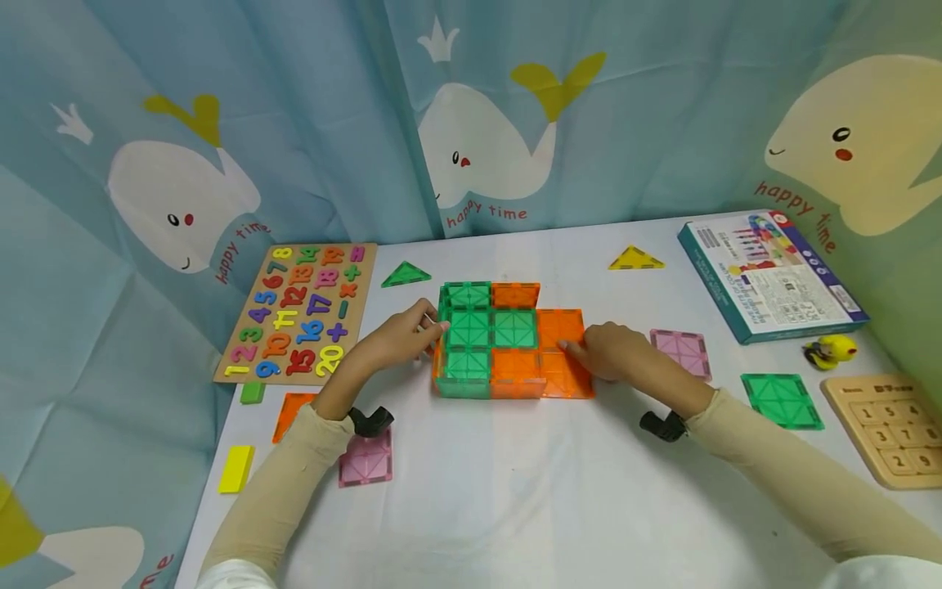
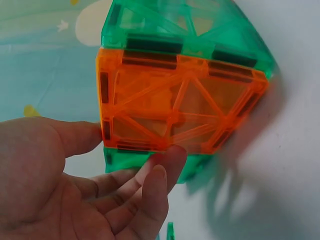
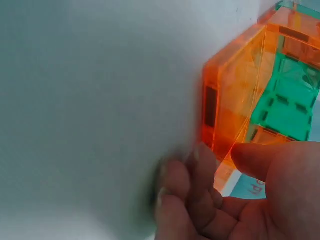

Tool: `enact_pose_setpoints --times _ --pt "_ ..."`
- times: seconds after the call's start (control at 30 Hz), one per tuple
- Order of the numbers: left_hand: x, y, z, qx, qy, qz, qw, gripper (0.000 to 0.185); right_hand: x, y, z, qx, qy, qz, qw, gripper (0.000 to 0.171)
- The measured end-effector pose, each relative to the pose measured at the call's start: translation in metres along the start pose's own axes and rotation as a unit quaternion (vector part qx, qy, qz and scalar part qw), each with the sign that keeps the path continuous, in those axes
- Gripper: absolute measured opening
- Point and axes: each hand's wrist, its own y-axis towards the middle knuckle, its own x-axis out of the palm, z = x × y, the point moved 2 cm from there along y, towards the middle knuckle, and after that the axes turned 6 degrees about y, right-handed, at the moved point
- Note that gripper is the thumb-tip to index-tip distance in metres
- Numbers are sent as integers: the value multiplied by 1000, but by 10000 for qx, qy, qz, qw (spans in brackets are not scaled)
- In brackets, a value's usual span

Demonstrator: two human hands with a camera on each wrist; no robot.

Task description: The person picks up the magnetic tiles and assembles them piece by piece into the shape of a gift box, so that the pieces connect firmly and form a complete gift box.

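Observation:
A low, open-topped structure of green and orange magnetic tiles point(image 1: 468, 327) sits mid-table, with upright tiles along its left side, front and part of the back. My left hand point(image 1: 401, 335) is at its left wall. The left wrist view shows the thumb and fingertips holding the edges of an upright orange tile point(image 2: 170, 100), beside a green tile point(image 2: 155, 30). Two flat orange tiles point(image 1: 561, 325) extend from the structure's right side. My right hand point(image 1: 614, 352) pinches the edge of these, thumb on top and fingers curled by the outer edge.
Left stands a colourful number board point(image 1: 294, 315), near yellow point(image 1: 236, 469) and green blocks point(image 1: 252, 393). Loose pink point(image 1: 365, 458) and green tiles point(image 1: 782, 401) lie around, with triangles point(image 1: 636, 258) behind. A boxed set point(image 1: 773, 274), yellow toy figure point(image 1: 832, 352) and wooden number board point(image 1: 886, 429) are right.

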Motion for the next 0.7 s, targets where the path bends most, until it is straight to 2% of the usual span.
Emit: enact_pose_setpoints --times 0.13,0.27,0.5,0.7 --pt "3 -2 2 94 17 -37 9999 33 5 -3 8 -226 380 269 9987 50" --pt "4 -3 2 140 29 -22 9999 32 5 -8 13 -487 1070 459 9920 42" --pt "2 -4 2 167 9 -35 9999 31 -3 -19 7 -1020 2404 458 9642 40" --pt "2 -4 1 181 14 -48 9998 31 -3 -19 -7 -1390 2850 784 9452 42"
